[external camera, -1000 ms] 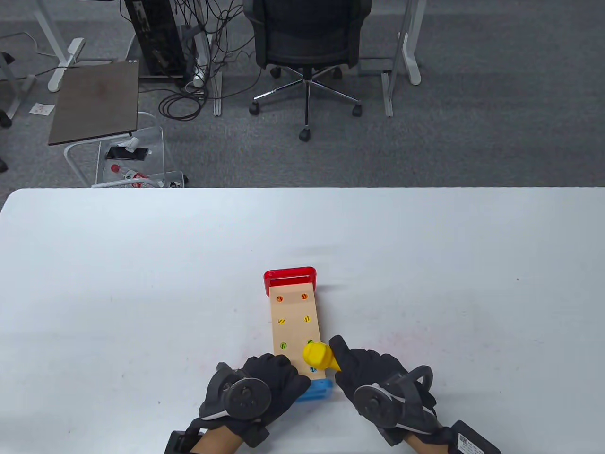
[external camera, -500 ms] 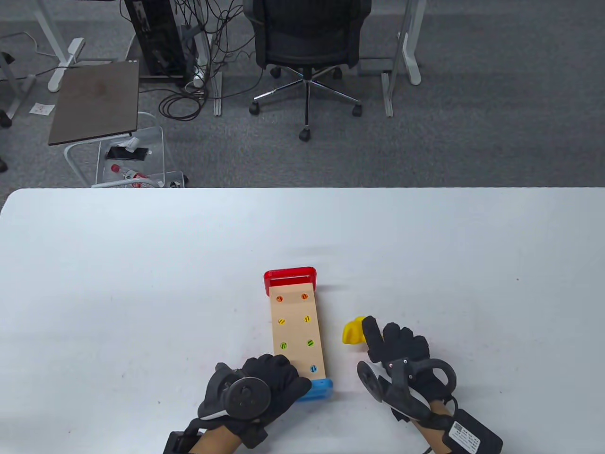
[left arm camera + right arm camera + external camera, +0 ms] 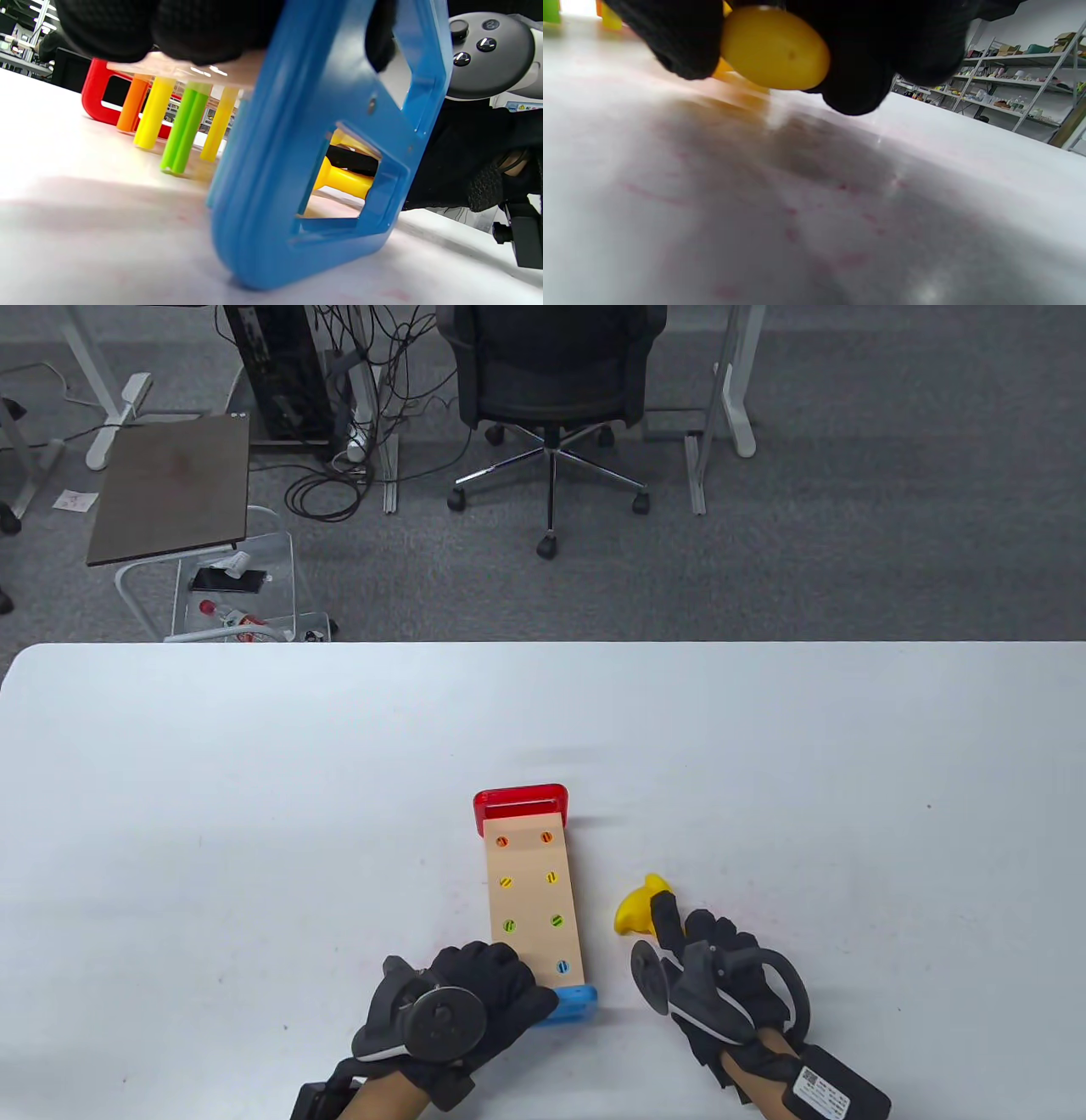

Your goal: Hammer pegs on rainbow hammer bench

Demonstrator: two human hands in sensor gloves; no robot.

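The wooden hammer bench [image 3: 534, 891] lies on the white table, red end [image 3: 520, 800] far, blue end [image 3: 570, 1003] near. Its coloured pegs sit flush with the top and stick out below in the left wrist view [image 3: 182, 127]. My left hand [image 3: 475, 993] grips the bench's near end, over the blue leg [image 3: 314, 161]. My right hand [image 3: 704, 959] holds the yellow hammer [image 3: 638, 906] low over the table, right of the bench. The hammer's handle end [image 3: 774, 46] shows between my fingers in the right wrist view.
The white table [image 3: 254, 814] spreads wide to the left, right and far side of the bench. Beyond its far edge stand an office chair [image 3: 551, 390], a small side table [image 3: 170, 487] and desk legs on grey carpet.
My right hand swung the hammer off the bench's near right pegs, out to the right, then lowered it toward the table. The left hand and the bench have stayed put.
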